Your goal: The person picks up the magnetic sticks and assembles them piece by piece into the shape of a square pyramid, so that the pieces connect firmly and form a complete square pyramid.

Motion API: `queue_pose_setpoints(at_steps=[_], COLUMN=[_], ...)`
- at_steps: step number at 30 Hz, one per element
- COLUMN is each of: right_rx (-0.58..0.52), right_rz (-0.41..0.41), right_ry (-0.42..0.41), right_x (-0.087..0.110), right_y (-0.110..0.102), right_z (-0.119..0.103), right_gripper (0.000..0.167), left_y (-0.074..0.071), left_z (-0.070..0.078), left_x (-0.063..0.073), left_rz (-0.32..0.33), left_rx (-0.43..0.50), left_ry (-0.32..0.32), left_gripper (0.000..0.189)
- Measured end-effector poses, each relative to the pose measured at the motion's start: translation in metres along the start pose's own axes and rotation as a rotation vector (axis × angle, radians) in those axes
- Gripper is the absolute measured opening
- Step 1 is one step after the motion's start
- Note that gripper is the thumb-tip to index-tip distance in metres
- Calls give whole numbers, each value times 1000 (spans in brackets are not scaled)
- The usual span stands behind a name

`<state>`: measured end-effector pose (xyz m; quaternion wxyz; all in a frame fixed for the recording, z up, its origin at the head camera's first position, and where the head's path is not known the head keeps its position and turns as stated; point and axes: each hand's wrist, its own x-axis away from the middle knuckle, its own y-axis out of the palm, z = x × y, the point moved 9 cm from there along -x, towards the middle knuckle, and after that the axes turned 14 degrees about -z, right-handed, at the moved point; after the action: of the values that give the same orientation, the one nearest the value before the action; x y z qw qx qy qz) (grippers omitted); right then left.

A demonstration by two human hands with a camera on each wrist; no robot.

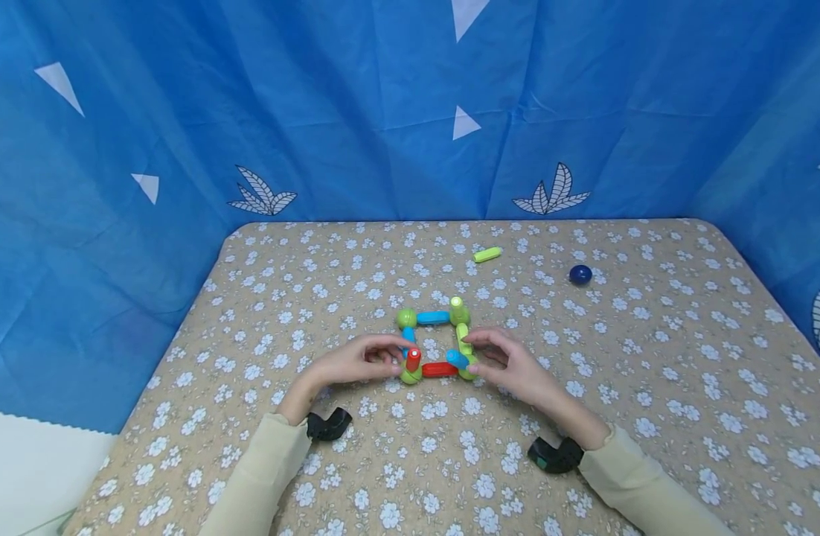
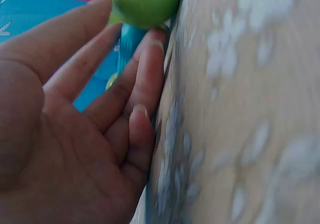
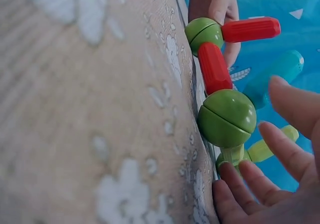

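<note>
A square frame of green balls and coloured rods lies on the table. Its near side is a red rod (image 1: 440, 369), with a blue rod (image 1: 433, 318) at the far side. From the near-left ball (image 1: 411, 374) stands an upright red rod (image 1: 414, 359); a blue rod (image 1: 457, 359) rises from the near-right ball (image 3: 227, 118). A yellow-green rod (image 1: 457, 309) stands at the far-right corner. My left hand (image 1: 353, 361) lies beside the near-left ball, thumb and fingertips touching it, fingers loosely extended. Spread around the near-right corner are the fingers of my right hand (image 1: 510, 361), its thumb close to the blue rod.
Beyond the frame lie a loose yellow-green rod (image 1: 487, 254) and, farther right, a dark blue ball (image 1: 580, 275). A flowered cloth (image 1: 383, 461) covers the table. Blue curtains (image 1: 383, 112) hang behind and at both sides. Each wrist wears a black camera mount (image 1: 330, 424).
</note>
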<state>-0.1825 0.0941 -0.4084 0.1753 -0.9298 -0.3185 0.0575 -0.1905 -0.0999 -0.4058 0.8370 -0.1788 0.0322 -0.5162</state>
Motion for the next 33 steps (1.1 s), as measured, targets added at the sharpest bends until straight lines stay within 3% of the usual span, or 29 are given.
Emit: queue_pose_setpoints(at_steps=[5, 11, 13, 18, 22, 29, 33], right_rx=[172, 289, 293, 295, 307, 255, 232], right_rz=[-16, 2, 1, -10, -18, -5, 50], right_ry=[-33, -45, -52, -36, -24, -10, 33], right_x=[0, -1, -1, -1, -1, 0, -3], right_y=[3, 3, 4, 6, 9, 2, -10], right_z=[-1, -3, -4, -1, 0, 0, 4], right_gripper=[46, 38, 37, 38, 38, 35, 33], left_y=[-13, -41, -48, -53, -54, -51, -46], left_z=[-16, -12, -11, -14, -22, -23, -21], left_x=[5, 4, -3, -24, -27, -18, -10], left_rz=[30, 242, 276, 229, 215, 195, 159], left_rx=[81, 18, -23, -167, -193, -156, -111], left_ry=[-18, -18, -23, -98, -158, -119, -91], left_gripper=[39, 40, 45, 42, 31, 30, 28])
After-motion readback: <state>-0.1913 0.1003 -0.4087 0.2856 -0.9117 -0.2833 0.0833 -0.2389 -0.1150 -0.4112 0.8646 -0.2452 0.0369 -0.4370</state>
